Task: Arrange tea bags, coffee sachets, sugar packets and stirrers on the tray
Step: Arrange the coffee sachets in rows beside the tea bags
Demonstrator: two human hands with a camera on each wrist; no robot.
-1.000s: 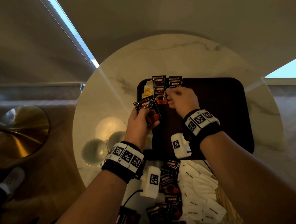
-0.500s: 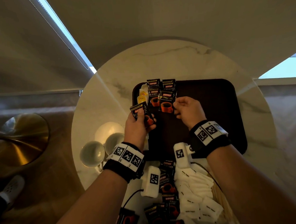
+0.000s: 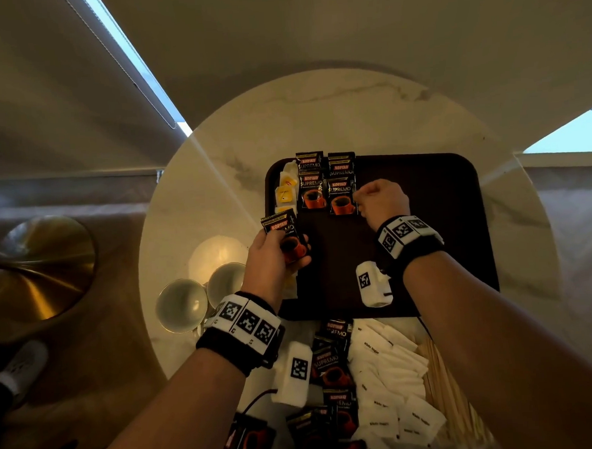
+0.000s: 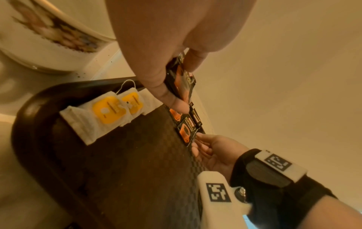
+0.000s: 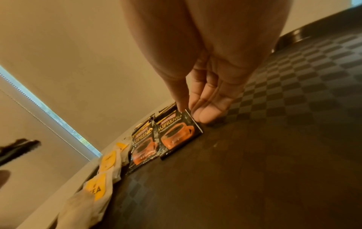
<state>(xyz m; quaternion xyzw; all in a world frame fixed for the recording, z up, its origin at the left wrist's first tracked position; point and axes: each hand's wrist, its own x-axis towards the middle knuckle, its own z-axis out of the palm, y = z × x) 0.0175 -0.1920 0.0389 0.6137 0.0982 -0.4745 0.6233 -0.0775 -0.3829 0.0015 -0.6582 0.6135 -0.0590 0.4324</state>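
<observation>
A dark brown tray lies on the round marble table. Tea bags with yellow tags line its left edge, and beside them black coffee sachets overlap in two columns. My right hand has its fingers curled and pinches the right edge of the nearest sachet of the right column, which lies on the tray. My left hand grips a few coffee sachets above the tray's left edge. Loose coffee sachets, white sugar packets and wooden stirrers lie near me.
Two cups and a saucer stand on the table left of the tray. A brass-coloured round object sits lower at the far left. The tray's middle and right parts are bare.
My right hand has carried a coffee sachet from mid-air down onto the tray at the near end of the right column. My left hand has drifted slightly left with its sachets.
</observation>
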